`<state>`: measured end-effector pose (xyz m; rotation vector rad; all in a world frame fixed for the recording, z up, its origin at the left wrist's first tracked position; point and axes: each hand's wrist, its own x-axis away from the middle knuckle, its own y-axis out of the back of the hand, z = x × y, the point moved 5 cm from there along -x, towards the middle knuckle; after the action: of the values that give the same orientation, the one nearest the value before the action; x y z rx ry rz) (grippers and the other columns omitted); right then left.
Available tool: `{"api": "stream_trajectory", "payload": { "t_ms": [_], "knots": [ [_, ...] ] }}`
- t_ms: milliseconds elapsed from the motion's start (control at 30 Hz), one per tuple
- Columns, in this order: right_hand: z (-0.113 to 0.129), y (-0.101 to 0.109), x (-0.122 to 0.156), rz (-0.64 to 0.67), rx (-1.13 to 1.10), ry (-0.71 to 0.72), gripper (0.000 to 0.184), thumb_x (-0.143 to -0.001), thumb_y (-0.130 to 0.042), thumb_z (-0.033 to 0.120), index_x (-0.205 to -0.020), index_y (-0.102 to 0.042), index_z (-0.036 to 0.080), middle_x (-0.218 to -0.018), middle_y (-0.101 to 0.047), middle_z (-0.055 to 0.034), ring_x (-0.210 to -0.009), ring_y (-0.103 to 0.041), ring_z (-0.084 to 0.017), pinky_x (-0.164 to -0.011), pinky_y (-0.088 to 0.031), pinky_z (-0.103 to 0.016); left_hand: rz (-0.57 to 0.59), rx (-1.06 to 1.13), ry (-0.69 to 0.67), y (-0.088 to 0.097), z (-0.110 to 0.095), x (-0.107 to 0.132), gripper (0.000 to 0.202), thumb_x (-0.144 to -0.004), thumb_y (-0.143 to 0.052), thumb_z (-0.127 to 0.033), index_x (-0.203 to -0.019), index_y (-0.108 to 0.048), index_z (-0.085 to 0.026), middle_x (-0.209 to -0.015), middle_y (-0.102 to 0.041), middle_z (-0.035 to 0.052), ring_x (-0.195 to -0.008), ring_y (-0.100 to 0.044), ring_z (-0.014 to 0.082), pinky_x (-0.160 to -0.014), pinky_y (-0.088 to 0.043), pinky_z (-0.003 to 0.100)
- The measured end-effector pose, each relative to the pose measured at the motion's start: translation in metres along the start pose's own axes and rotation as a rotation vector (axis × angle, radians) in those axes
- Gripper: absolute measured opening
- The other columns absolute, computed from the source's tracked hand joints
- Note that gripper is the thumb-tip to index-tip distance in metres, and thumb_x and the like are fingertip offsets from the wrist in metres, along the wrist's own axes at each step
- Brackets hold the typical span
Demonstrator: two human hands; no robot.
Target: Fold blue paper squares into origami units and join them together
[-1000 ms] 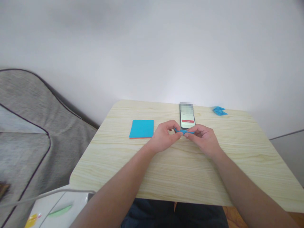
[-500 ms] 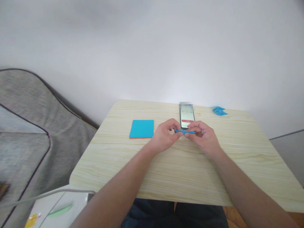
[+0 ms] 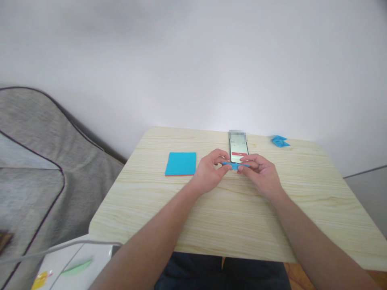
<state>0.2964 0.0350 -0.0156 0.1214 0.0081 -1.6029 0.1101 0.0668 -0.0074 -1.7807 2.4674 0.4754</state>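
Between my hands is a small piece of folded blue paper (image 3: 235, 166), held out sideways just in front of the phone. My left hand (image 3: 211, 171) pinches its left end between thumb and fingers. At the other end, my right hand (image 3: 260, 173) grips it the same way, thumb toward me. Fingers cover both ends of the paper, so its full shape is hidden. Left of my hands lies a square stack of blue paper (image 3: 180, 163) with a thin reddish edge underneath. A folded blue paper figure (image 3: 279, 141) with two points rests at the back right.
A phone (image 3: 238, 148) with a lit screen lies behind my hands on the pale wooden table (image 3: 242, 225). The white wall (image 3: 193, 64) borders the table's back edge. A grey fabric-covered seat (image 3: 81, 181) and a cable (image 3: 75, 243) are at the left.
The folded paper has tilted slightly, showing more of its near face at the middle. My fingers have shifted a little on it; both hands stay in nearly the same place.
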Motion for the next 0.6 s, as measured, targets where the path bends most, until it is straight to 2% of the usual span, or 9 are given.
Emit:
{"api": "stream_trajectory", "payload": {
  "t_ms": [133, 300, 467, 600],
  "knots": [
    [-0.005, -0.003, -0.002, 0.053, 0.008, -0.009, 0.036, -0.076, -0.087, 0.038, -0.106, -0.073, 0.024, -0.096, -0.079, -0.0043, -0.084, -0.07, -0.019, -0.08, -0.053, -0.034, 0.001, -0.002, -0.011, -0.002, -0.001, 0.001, 0.017, -0.085, -0.072, -0.022, -0.1, -0.063, -0.021, -0.101, -0.073, 0.0013, -0.095, -0.071, 0.0162, -0.085, -0.048, 0.027],
    [-0.014, 0.0, -0.003, 0.082, 0.194, -0.105, 0.029, -0.079, -0.084, 0.048, -0.086, -0.076, 0.022, -0.076, -0.072, -0.0005, -0.064, -0.058, -0.015, -0.061, -0.042, -0.03, 0.021, 0.001, -0.039, -0.005, -0.002, 0.003, 0.015, -0.086, -0.071, -0.021, -0.1, -0.064, -0.02, -0.097, -0.073, 0.0015, -0.094, -0.071, 0.0163, -0.087, -0.051, 0.028],
    [-0.014, 0.002, -0.003, 0.094, 0.208, -0.065, 0.028, -0.079, -0.083, 0.049, -0.085, -0.076, 0.022, -0.076, -0.071, -0.0002, -0.066, -0.056, -0.015, -0.062, -0.041, -0.03, 0.036, 0.024, -0.045, -0.005, -0.003, 0.004, 0.013, -0.086, -0.07, -0.02, -0.098, -0.065, -0.02, -0.097, -0.071, 0.0012, -0.096, -0.071, 0.0164, -0.09, -0.053, 0.029],
    [-0.014, 0.002, -0.003, 0.1, 0.231, -0.033, 0.027, -0.08, -0.082, 0.048, -0.085, -0.075, 0.022, -0.079, -0.072, -0.0013, -0.067, -0.056, -0.016, -0.064, -0.042, -0.031, 0.066, -0.039, -0.015, -0.005, -0.002, 0.002, 0.01, -0.086, -0.07, -0.022, -0.095, -0.071, -0.02, -0.097, -0.075, 0.0018, -0.095, -0.07, 0.0174, -0.09, -0.052, 0.03]
  ]
}}
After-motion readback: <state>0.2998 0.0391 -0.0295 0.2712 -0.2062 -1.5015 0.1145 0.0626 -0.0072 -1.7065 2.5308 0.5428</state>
